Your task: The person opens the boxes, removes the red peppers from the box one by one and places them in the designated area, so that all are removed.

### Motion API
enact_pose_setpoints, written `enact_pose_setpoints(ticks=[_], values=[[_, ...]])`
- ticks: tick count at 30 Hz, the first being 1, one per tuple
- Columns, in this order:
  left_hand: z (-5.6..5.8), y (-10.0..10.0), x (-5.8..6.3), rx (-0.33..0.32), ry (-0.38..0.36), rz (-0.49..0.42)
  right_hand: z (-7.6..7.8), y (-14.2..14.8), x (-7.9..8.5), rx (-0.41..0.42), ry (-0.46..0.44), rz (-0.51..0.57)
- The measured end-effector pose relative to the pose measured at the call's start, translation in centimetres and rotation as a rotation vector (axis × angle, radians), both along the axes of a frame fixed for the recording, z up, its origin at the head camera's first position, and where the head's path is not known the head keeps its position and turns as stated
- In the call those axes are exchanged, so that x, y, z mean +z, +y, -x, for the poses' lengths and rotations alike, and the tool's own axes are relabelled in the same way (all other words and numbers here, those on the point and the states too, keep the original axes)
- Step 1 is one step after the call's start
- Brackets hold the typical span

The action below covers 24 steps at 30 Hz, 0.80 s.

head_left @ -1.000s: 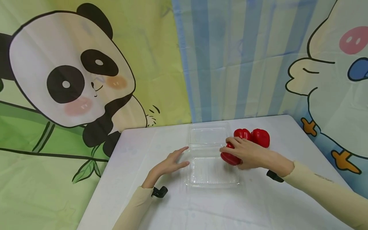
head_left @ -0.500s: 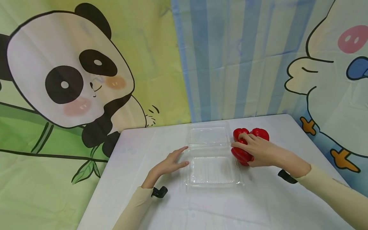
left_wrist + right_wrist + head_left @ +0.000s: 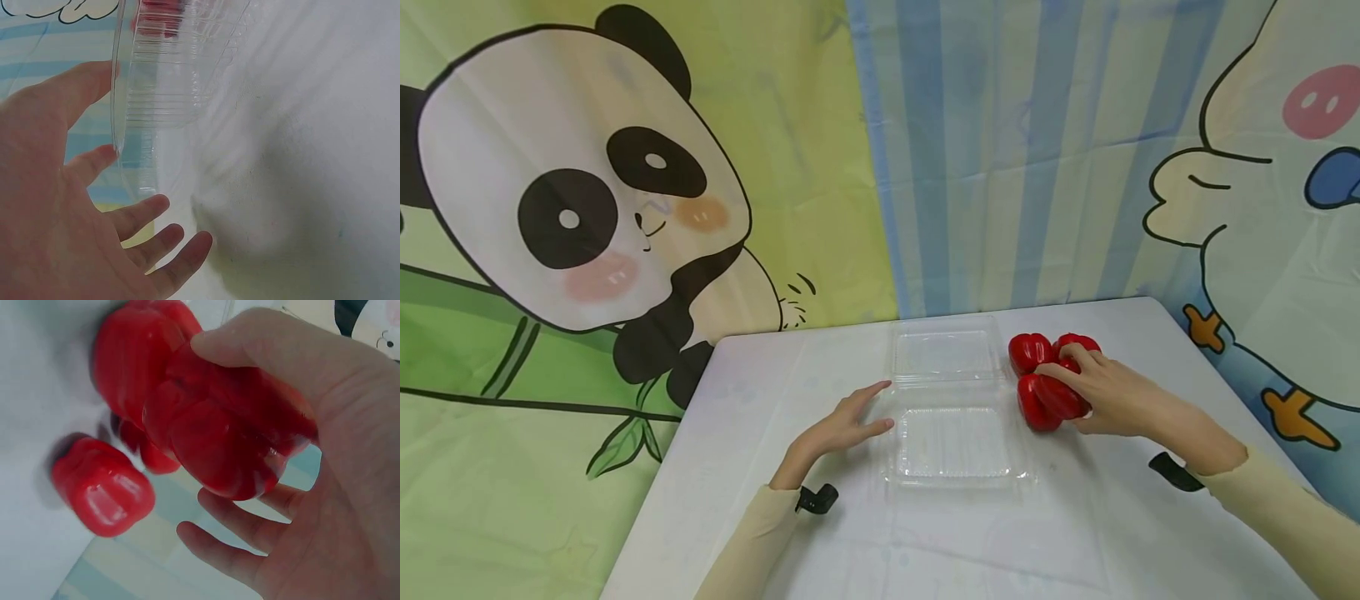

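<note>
My right hand (image 3: pixel 1123 396) grips a glossy red bell pepper (image 3: pixel 228 425) between thumb and fingers, to the right of a clear plastic clamshell box (image 3: pixel 955 442). Just left of the held pepper, a second red pepper (image 3: pixel 1033 410) lies on the table, partly hidden by it. Two more are behind: one at the back left (image 3: pixel 1028 353), another at the back right (image 3: pixel 1078 341) partly covered by my fingers. My left hand (image 3: pixel 846 425) is spread at the box's left side. In the left wrist view its thumb and index fingertip are right at the box's rim (image 3: pixel 115 106).
The box's lid (image 3: pixel 943 354) lies flipped back behind its base, towards the table's far edge. A white-covered table (image 3: pixel 790 400) carries everything. Printed curtains (image 3: pixel 970 167) with a panda rise directly behind the table.
My right hand has moved right with the held pepper, from over the box's right edge to beside it. This uncovers the pepper at the box's right. My left hand stays put.
</note>
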<state>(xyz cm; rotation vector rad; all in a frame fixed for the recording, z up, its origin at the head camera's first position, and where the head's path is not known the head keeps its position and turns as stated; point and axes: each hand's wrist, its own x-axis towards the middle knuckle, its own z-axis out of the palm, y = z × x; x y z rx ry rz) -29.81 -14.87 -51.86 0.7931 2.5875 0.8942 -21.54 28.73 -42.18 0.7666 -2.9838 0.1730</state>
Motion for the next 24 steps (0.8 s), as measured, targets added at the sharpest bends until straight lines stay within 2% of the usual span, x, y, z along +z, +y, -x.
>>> enact_pose_setpoints(ticks=[13, 19, 24], values=[[0.1, 0.0, 0.0, 0.0, 0.003, 0.006, -0.5, 2.0, -1.0, -0.187, -0.039, -0.015], [0.1, 0.0, 0.0, 0.005, 0.004, 0.006, -0.6, 2.4, -2.3, -0.28, -0.065, -0.014], [0.0, 0.0, 0.0, 0.001, 0.002, -0.002, -0.5, 2.2, -3.8, -0.315, -0.098, -0.02]])
